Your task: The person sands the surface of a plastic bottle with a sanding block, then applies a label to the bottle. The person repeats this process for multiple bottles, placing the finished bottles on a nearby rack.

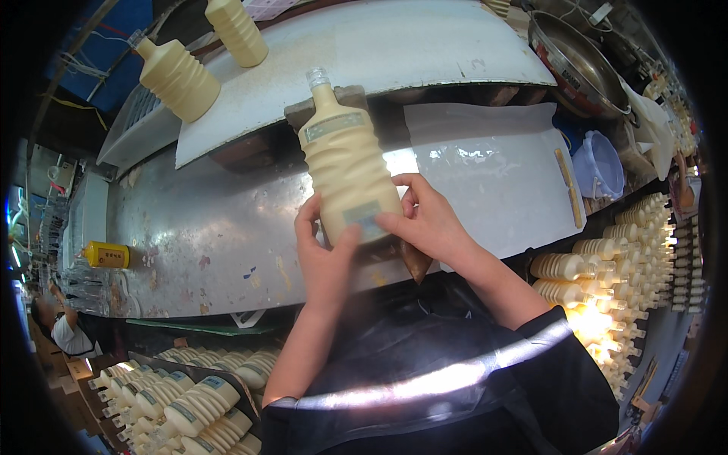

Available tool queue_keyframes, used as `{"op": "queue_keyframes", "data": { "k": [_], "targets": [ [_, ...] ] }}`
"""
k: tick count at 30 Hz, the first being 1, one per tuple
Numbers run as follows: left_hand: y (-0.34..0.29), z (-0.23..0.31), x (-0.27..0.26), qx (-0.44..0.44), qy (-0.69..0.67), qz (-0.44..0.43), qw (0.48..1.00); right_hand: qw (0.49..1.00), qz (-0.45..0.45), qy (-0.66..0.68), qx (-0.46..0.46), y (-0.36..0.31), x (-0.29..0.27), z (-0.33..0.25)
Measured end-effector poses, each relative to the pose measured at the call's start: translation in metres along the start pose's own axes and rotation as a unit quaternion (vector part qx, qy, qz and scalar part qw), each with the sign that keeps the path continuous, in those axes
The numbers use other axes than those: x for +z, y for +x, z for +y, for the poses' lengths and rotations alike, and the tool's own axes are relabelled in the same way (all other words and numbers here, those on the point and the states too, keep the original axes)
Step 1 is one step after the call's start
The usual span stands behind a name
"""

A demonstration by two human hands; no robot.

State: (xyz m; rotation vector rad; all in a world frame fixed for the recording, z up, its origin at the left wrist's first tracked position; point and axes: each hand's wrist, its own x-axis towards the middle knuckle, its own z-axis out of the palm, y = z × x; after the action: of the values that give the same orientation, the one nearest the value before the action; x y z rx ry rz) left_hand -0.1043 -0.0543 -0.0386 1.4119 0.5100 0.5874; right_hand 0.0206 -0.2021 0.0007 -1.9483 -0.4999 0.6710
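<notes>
A cream-coloured bottle (345,163) with wavy ribbed sides and a clear glass neck lies between my two hands, its neck pointing away from me. My left hand (324,254) grips the lower left side, the thumb blurred near the base. On the lower right side, my right hand (426,216) holds the bottle, with its thumb on the blue-grey label (364,216) near the base. A second grey-green label (334,127) sits below the bottle's shoulder. Partly hidden behind the neck is a rough brown-grey block (299,114). Beneath my right hand, a brown pointed piece (414,263) shows.
Two similar bottles (179,80) (236,32) stand on the white raised shelf at the back. A yellow container (106,255) is at the left of the metal table (189,227). White sheeting (485,174), a pale bucket (599,163) and a large pan (580,64) lie rightward. Many bottles (197,402) flank me.
</notes>
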Motion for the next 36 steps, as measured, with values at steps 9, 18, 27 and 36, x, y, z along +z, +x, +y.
{"op": "queue_keyframes", "data": {
  "k": [9, 18, 27, 36],
  "targets": [
    [-0.003, 0.004, 0.006, 0.006, 0.065, -0.003, 0.998, 0.999, 0.037, 0.002, -0.011, 0.003, 0.007, 0.001],
    [-0.002, 0.015, 0.011, -0.017, 0.045, 0.001, 0.999, 0.999, 0.032, 0.023, -0.001, 0.000, 0.006, -0.005],
    [-0.002, 0.014, 0.012, -0.015, 0.033, 0.003, 0.999, 0.999, 0.035, 0.006, -0.013, -0.001, 0.006, -0.003],
    [0.001, 0.005, 0.006, 0.023, 0.116, 0.007, 0.993, 0.980, 0.029, 0.168, -0.100, 0.008, -0.018, -0.019]
  ]
}}
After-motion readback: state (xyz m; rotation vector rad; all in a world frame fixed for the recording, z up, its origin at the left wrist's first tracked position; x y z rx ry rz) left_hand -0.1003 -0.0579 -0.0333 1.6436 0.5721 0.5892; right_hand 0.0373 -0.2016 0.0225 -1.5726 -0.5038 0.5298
